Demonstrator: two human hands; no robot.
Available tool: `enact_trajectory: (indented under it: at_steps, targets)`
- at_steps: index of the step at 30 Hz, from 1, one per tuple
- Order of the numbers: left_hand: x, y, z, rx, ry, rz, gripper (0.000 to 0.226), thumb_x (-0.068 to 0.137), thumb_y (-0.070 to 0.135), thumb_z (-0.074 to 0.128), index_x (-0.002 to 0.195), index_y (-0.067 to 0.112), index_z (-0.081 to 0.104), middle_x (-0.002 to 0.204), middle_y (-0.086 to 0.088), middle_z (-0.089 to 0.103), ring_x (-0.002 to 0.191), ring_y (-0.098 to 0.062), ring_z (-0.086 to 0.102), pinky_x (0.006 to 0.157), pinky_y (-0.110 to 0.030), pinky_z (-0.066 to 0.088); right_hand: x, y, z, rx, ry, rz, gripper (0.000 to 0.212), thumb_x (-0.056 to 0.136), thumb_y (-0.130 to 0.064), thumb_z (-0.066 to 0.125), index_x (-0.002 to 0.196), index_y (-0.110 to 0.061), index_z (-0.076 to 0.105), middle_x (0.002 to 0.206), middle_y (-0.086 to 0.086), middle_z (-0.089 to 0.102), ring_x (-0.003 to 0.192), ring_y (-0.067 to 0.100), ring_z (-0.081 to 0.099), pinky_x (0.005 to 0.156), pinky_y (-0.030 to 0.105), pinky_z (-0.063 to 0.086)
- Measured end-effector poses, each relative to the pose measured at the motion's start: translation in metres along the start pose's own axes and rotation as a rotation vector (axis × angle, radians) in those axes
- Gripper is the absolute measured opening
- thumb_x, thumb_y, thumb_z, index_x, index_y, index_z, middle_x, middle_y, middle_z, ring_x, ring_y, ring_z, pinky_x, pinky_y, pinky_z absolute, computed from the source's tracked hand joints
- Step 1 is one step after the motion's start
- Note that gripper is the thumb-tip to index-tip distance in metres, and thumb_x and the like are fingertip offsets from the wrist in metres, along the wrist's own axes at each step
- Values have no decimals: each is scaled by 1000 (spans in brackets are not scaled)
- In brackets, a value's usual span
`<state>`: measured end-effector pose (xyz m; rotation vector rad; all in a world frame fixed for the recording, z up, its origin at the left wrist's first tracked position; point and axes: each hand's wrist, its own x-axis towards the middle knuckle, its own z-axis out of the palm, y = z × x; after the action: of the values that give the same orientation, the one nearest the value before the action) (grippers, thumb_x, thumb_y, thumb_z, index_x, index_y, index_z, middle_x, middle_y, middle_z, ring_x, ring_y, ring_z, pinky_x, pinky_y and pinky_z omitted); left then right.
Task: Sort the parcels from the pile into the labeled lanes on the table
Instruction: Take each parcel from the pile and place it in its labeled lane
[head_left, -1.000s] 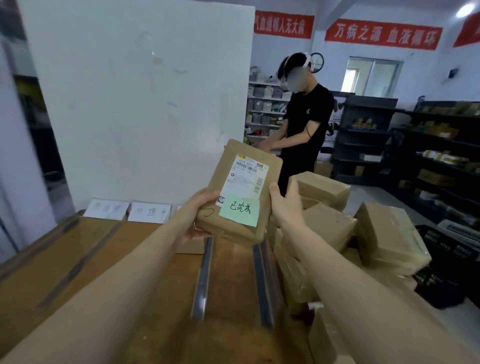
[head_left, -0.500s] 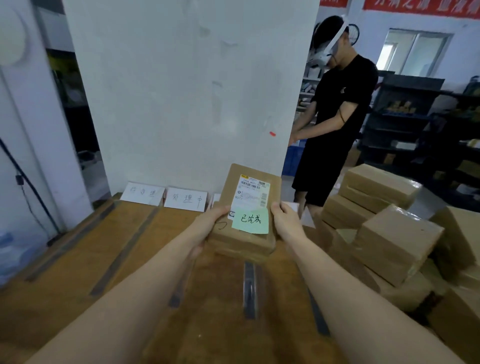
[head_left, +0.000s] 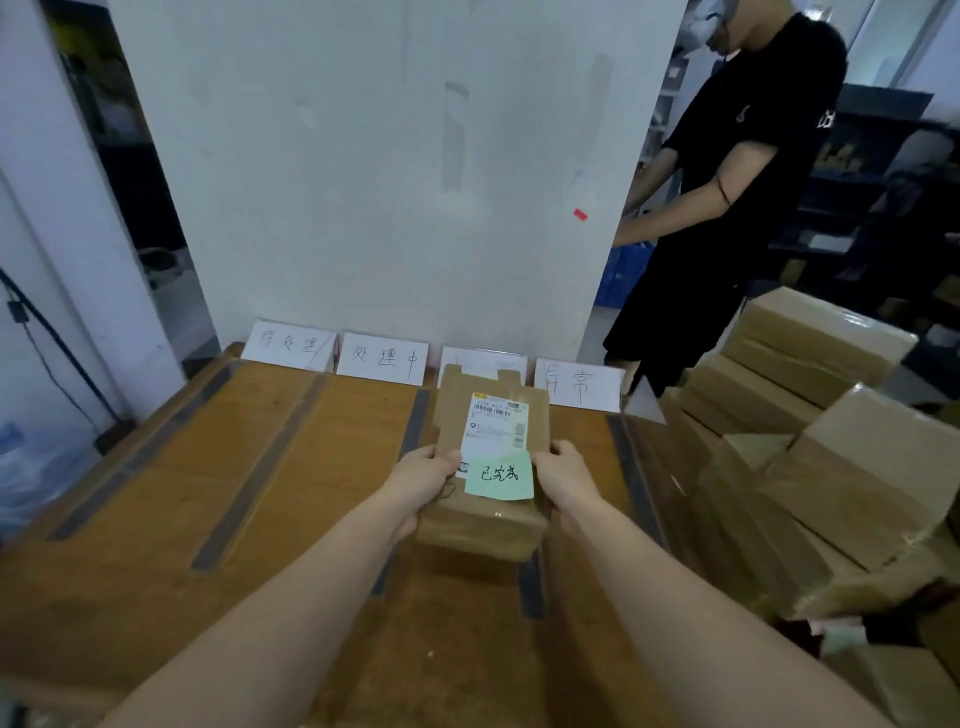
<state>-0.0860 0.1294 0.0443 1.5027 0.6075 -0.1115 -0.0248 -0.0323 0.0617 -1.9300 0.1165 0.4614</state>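
- Placing parcel (head_left: 491, 525) in the third lane, just before its half-hidden card (head_left: 470, 358).
- My left hand (head_left: 423, 480) and right hand (head_left: 563, 480) clamp its sides, fingers curled.
- Next: set it flat between tape strips (head_left: 531, 587), release, back to pile (head_left: 810, 441).

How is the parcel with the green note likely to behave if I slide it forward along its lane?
The parcel is probably stiff: its cardboard edges look straight between the left hand and right hand. Flat and low, it should slide rather than tip. The green note looks loosely stuck and might peel off.
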Motion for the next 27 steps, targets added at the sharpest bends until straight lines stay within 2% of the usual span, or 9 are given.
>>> enact_trajectory:
  at_steps: [2,6,10,13,16,18,21,25,27]
  targets:
    - [9,-8,1,94,77,-30,29,97,24,52,123,11,57,119,-11,65,82,-21,66,68,-31,58,4,4,2,-18,-25,32,42,102,-17,55,142,-8,43,130,10,63,91,15,59,59,23,47]
    - [32,-28,-2,205,168,-101,52,90,29,57,136,7,46,135,-15,50,108,-33,62,86,-43,57,10,13,6,-75,-61,60,41,102,-14,55,141,-8,44,129,11,63,93,17,59,59,23,47]
    - [35,-34,-1,351,218,-101,41,95,23,52,133,8,50,134,-13,51,106,-32,59,91,-46,53,18,22,14,-121,-100,95,18,102,-13,53,119,-14,57,112,2,68,98,20,64,59,24,47]
    - [37,-39,2,479,235,-77,32,95,18,49,125,6,55,132,-14,51,98,-29,59,84,-40,55,23,30,19,-137,-101,92,25,102,-15,52,124,-11,62,115,5,70,104,22,66,62,26,49]
    - [38,-41,5,635,256,-40,24,91,10,46,110,4,60,126,-15,55,94,-27,60,75,-35,53,27,37,21,-138,-87,86,32,101,-15,55,132,-10,58,122,6,68,103,21,64,84,35,56]
    - [40,-40,8,714,235,-35,24,91,9,46,110,3,59,127,-16,54,94,-27,59,73,-33,49,30,39,23,-126,-81,88,37,101,-14,56,137,-9,55,125,7,67,101,20,62,90,36,55]
    - [42,-40,15,824,215,-28,26,94,10,49,119,1,52,132,-17,49,98,-27,57,72,-30,41,31,39,23,-128,-66,90,43,100,-12,57,142,-6,50,132,11,64,100,19,57,91,34,52]
    - [48,-43,21,895,197,-16,31,95,14,52,123,1,48,131,-16,47,107,-28,55,76,-29,40,34,39,22,-162,-54,90,46,101,-12,57,144,-4,46,137,11,60,115,25,59,83,30,48]
    - [51,-44,23,918,193,-18,32,95,15,53,123,1,48,130,-16,48,109,-28,55,75,-28,41,35,40,22,-169,-51,86,47,100,-14,59,144,-5,47,137,11,60,111,22,59,82,29,49]
